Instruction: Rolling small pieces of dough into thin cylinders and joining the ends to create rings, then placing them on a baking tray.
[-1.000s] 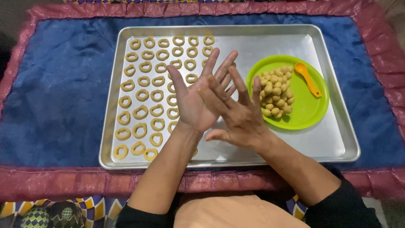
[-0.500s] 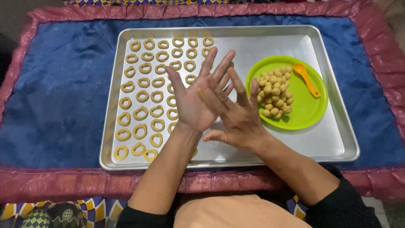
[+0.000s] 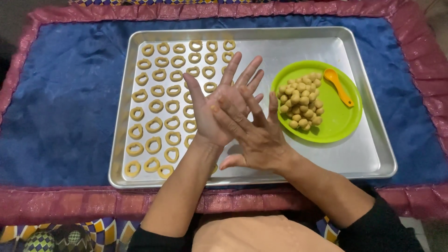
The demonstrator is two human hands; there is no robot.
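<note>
- The right hand (image 3: 254,135) has slid a little across the left hand (image 3: 224,109) — its fingers now lie slanted over the left palm, with the fingertips reaching toward the base of the left thumb.
- The left hand's fingers have shifted slightly; they fan a touch wider above the tray (image 3: 326,158) than a second ago.
- The right thumb sticks out a bit more to the left, below the pressed palms, than it did before.
- Both hands sit a shade lower and nearer the green plate (image 3: 340,126) in the view — a small drift, hard to tell from camera movement.
</note>
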